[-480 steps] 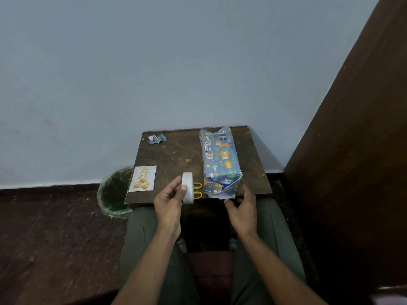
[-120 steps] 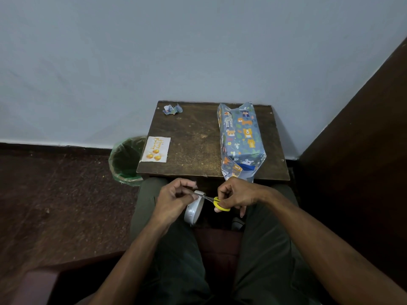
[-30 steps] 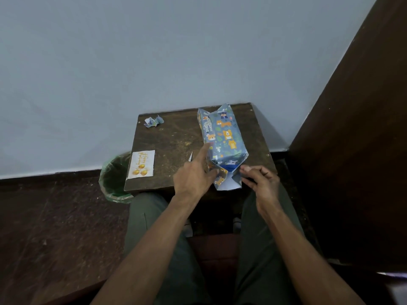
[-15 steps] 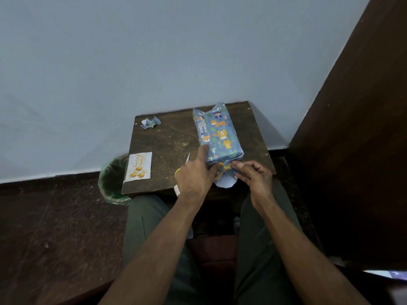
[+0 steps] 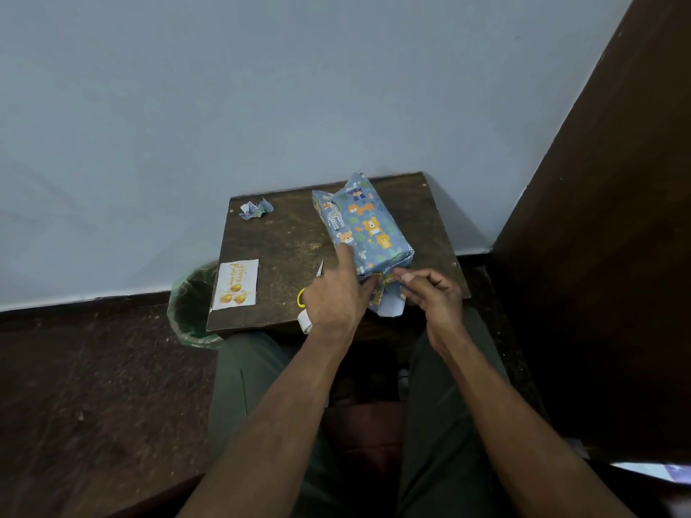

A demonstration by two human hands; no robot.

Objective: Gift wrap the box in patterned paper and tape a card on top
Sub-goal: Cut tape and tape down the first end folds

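So the box point(image 5: 364, 228) is a long rectangular thing covered in glossy blue paper with cartoon bears, lions and a giraffe on it, lying on the right half of a small, scuffed dark wood counter point(image 5: 284, 241) pushed up against a pale blue wall. The near end isn't closed: a loose paper flap point(image 5: 389, 306) hangs over the counter edge, white on the inside. The left hand point(image 5: 336, 293) rests against the box's near left corner with the index finger stretched out straight along the side, fingers mostly flat. The right hand point(image 5: 430, 293) has its fingers curled and is pinching at the paper right by that open end. The card point(image 5: 235, 284) is a flat white rectangle with gold lettering and gold balls, sitting at the counter's left front corner, well apart from the box. Yellow-handled scissors point(image 5: 310, 284) and a white tape roll point(image 5: 304, 320) peek out from under the left hand. A crumpled paper scrap point(image 5: 256, 210) sits at the back left, and a green-lined bin point(image 5: 190, 304) is on the floor beside the counter.
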